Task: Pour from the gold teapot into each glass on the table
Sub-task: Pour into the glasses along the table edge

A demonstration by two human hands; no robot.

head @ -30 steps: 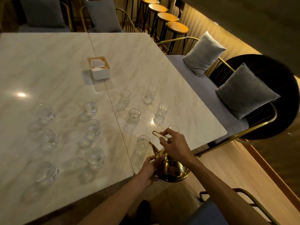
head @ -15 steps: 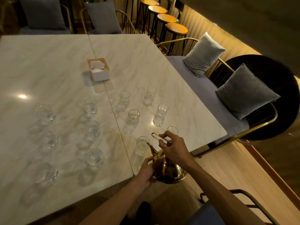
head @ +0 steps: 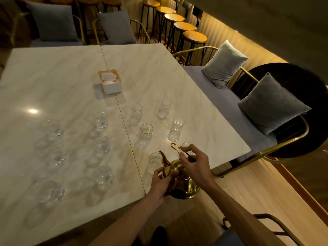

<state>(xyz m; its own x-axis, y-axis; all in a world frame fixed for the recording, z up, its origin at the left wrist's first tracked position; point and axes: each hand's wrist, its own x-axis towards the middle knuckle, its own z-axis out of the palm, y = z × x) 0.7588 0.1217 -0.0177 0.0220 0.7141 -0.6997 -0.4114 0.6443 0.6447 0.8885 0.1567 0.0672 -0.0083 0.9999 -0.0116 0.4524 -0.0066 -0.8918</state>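
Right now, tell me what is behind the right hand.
A glass stands on the table just beyond the right hand; only its rim shows. Its body and contents are covered by the hand and the gold teapot handle.

Dim warm light, bright glare spot on marble table [head: 53, 82], soft shadows beneath glasses [head: 101, 120], wide-angle bending at edges

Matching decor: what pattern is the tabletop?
White marble table with faint tan veining, clearest in the head view.

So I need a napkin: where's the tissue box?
The tissue box sits mid-table on the seam between the two marble tops, beyond the glasses.
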